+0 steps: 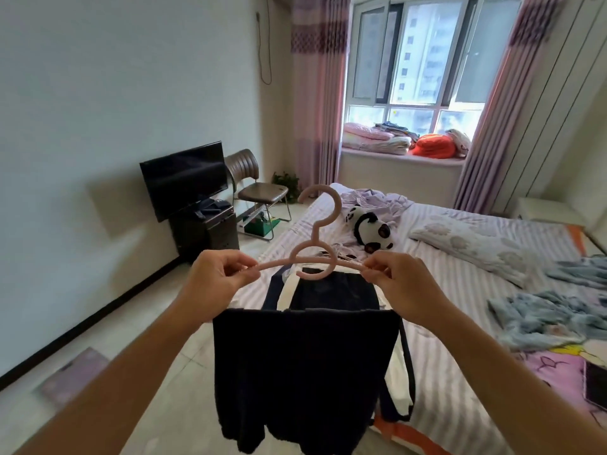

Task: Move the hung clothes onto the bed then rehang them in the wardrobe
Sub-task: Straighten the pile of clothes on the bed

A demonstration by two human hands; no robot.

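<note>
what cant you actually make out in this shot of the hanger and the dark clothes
Head view only:
- Pink hanger: arm tips hidden inside the left hand and right hand.
- Dark garment: how it attaches is hidden behind its own top edge.
- Wardrobe: out of frame.
- Clothes on the bed behind the garment: largely covered.

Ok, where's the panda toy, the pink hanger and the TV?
panda toy [372, 232], head view, on its black and white body.
pink hanger [329, 208], head view, on the curved hook at the top.
TV [184, 179], head view, on the middle of its dark screen.
</note>
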